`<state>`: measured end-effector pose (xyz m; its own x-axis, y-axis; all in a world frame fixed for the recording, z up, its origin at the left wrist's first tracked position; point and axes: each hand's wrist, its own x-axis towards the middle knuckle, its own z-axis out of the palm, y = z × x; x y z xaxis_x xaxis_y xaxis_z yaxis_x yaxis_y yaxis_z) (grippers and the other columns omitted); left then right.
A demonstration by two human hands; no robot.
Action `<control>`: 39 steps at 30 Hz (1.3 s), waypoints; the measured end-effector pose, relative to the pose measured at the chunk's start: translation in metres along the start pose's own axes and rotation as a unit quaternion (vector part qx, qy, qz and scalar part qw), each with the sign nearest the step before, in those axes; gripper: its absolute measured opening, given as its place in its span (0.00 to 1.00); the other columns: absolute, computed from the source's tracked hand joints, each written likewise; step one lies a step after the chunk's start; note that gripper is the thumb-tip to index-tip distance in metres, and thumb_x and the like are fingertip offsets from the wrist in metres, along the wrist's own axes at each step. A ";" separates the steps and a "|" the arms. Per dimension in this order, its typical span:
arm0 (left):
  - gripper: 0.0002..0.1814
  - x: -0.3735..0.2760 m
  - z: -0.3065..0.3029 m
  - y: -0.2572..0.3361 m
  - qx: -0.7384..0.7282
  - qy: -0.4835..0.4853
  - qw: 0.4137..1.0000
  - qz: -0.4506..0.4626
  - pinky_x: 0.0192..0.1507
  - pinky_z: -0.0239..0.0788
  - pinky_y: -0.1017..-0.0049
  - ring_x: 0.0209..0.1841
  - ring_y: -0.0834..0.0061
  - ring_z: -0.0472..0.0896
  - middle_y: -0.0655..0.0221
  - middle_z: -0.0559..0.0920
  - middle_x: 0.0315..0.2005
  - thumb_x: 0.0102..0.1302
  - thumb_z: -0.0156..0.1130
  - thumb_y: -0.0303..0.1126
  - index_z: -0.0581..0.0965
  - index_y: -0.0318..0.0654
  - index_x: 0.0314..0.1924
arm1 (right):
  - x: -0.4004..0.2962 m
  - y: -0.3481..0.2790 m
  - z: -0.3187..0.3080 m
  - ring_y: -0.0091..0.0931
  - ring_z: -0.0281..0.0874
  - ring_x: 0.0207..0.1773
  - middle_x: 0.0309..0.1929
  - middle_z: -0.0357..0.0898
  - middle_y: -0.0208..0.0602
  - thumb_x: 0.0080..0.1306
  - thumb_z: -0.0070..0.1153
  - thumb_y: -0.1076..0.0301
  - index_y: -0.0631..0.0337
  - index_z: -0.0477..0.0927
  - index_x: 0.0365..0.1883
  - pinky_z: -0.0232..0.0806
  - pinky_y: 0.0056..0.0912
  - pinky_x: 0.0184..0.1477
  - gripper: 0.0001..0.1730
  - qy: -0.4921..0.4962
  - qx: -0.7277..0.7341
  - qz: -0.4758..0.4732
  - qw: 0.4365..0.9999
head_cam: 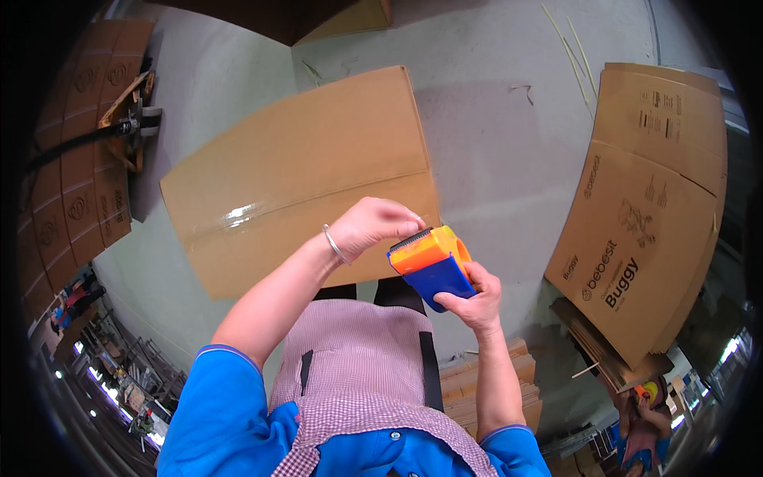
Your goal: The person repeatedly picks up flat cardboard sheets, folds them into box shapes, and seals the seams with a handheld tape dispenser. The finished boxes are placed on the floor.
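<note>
My right hand [477, 298] grips an orange and blue tape dispenser [430, 267] with a dark toothed cutting edge. At that edge, the fingertips of my left hand [377, 225] are pinched together; they seem to hold the end of clear tape, though the tape itself is hard to make out. Below both hands is a closed cardboard box [310, 155], its long seam running across the top face. A shiny strip of clear tape [241, 213] lies along the left part of that seam.
Printed flattened cartons [644, 220] lean in a stack at the right. Brown boxes [80, 203] are piled at the left beside a pallet jack [134, 122]. More cardboard sheets [462, 384] lie behind my right arm. Another person [644, 423] is at the lower right. Straps [575, 56] litter the floor.
</note>
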<state>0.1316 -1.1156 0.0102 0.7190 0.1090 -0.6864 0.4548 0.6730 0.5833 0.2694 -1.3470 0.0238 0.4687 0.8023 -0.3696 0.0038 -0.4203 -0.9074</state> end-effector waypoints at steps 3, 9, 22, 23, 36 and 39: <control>0.06 0.024 0.003 0.000 0.061 0.115 0.991 0.014 0.41 0.75 0.78 0.35 0.82 0.81 0.71 0.86 0.31 0.64 0.69 0.29 0.87 0.35 0.38 | 0.012 -0.015 0.006 0.26 0.81 0.36 0.34 0.83 0.36 0.44 0.82 0.57 0.65 0.81 0.41 0.74 0.30 0.41 0.32 -0.007 0.024 0.052 0.998; 0.07 0.134 -0.083 0.094 0.299 0.332 0.870 0.208 0.36 0.74 0.80 0.31 0.84 0.81 0.73 0.86 0.28 0.65 0.68 0.30 0.86 0.34 0.38 | 0.038 -0.005 -0.002 0.24 0.83 0.37 0.36 0.86 0.38 0.50 0.77 0.60 0.66 0.81 0.42 0.76 0.31 0.43 0.26 0.051 0.030 0.203 0.977; 0.32 0.259 -0.172 0.134 0.660 0.388 0.635 -0.100 0.71 0.47 0.42 0.62 0.59 0.74 0.66 0.79 0.58 0.55 0.72 0.51 0.78 0.51 0.59 | 0.123 -0.011 0.021 0.41 0.85 0.36 0.31 0.85 0.49 0.50 0.71 0.40 0.64 0.81 0.29 0.76 0.43 0.41 0.32 0.054 -0.056 0.283 0.956; 0.39 0.257 -0.176 0.130 0.693 0.417 0.578 -0.104 0.71 0.46 0.40 0.64 0.56 0.72 0.63 0.76 0.63 0.55 0.73 0.52 0.74 0.49 0.65 | 0.125 -0.013 0.022 0.41 0.85 0.36 0.31 0.85 0.49 0.50 0.71 0.39 0.64 0.81 0.28 0.76 0.44 0.41 0.32 0.051 -0.063 0.283 0.956; 0.45 0.188 -0.082 0.046 0.805 0.230 0.518 0.174 0.76 0.25 0.44 0.80 0.53 0.34 0.63 0.46 0.79 0.66 0.56 0.62 0.56 0.50 0.77 | 0.069 0.000 0.011 0.25 0.84 0.37 0.34 0.86 0.40 0.51 0.74 0.50 0.66 0.84 0.39 0.76 0.33 0.42 0.28 0.055 -0.008 0.306 0.950; 0.44 0.192 -0.087 0.042 0.821 0.239 0.491 0.166 0.76 0.25 0.45 0.80 0.53 0.34 0.65 0.46 0.79 0.67 0.54 0.63 0.56 0.52 0.77 | -0.012 0.035 0.001 0.25 0.84 0.38 0.35 0.86 0.39 0.52 0.74 0.53 0.66 0.84 0.45 0.77 0.32 0.44 0.29 0.074 0.000 0.325 0.943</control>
<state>0.2428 -1.0027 -0.1351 0.8700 0.4360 -0.2300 0.4465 -0.8948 -0.0075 0.2633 -1.3709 -0.0034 0.4895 0.3069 -0.8162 -0.3271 -0.8031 -0.4981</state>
